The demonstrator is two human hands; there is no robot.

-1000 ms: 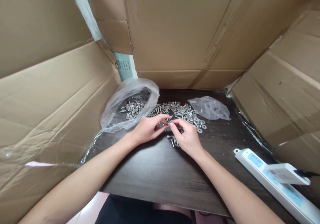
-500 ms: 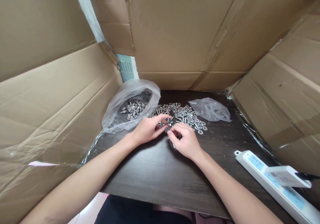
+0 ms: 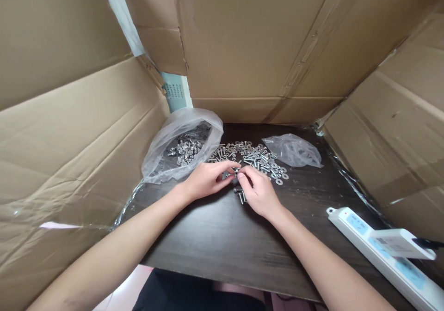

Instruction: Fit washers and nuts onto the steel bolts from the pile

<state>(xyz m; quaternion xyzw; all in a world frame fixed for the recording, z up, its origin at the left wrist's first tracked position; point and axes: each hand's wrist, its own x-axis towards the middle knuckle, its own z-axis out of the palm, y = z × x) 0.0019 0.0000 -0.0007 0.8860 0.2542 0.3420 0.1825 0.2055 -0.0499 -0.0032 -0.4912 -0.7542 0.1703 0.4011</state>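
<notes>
My left hand [image 3: 206, 180] is closed in a pinch between thumb and index finger on a small bolt [image 3: 236, 170]. Fingertips of my right hand [image 3: 259, 191] are pressed together against the same spot, and what they grip is hidden. A few loose bolts [image 3: 240, 195] lie on the dark table just under my right hand. Right behind both hands spreads a pile of bolts, nuts and flat washers [image 3: 260, 160].
A clear plastic bag [image 3: 157, 156] holding many bolts lies open at the back left. Another clear bag [image 3: 294, 151] rests flat at the back right. Cardboard walls [image 3: 243, 47] enclose the dark table [image 3: 208, 237]. A white power strip [image 3: 378, 251] with a plugged-in adapter runs along the right.
My right hand has moved up and inward, its fingertips now meeting those of my left hand at the bolt. The loose bolts beneath it show more. My left hand has barely moved.
</notes>
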